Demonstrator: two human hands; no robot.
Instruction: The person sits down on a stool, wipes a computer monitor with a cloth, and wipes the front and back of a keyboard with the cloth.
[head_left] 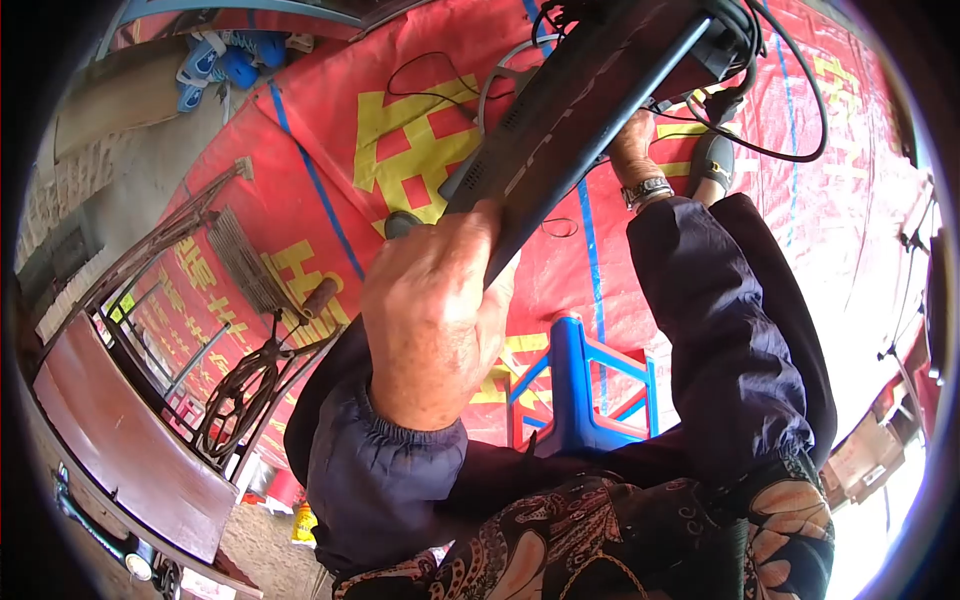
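A long black electronic device with vent slots and cables slants across the upper middle of the view; I cannot tell its exact kind. My left hand is wrapped round its near end, the thumb side partly hidden. Beyond the device is my right hand, with a metal watch on the wrist. The device covers most of that hand's fingers, so their grip does not show. Black cables loop from the far end, close to my right hand.
A blue plastic stool stands between my legs. To the left is a treadle sewing machine table with an iron wheel. Red sheeting with yellow characters covers the ground. Blue sandals lie at upper left, cardboard at right.
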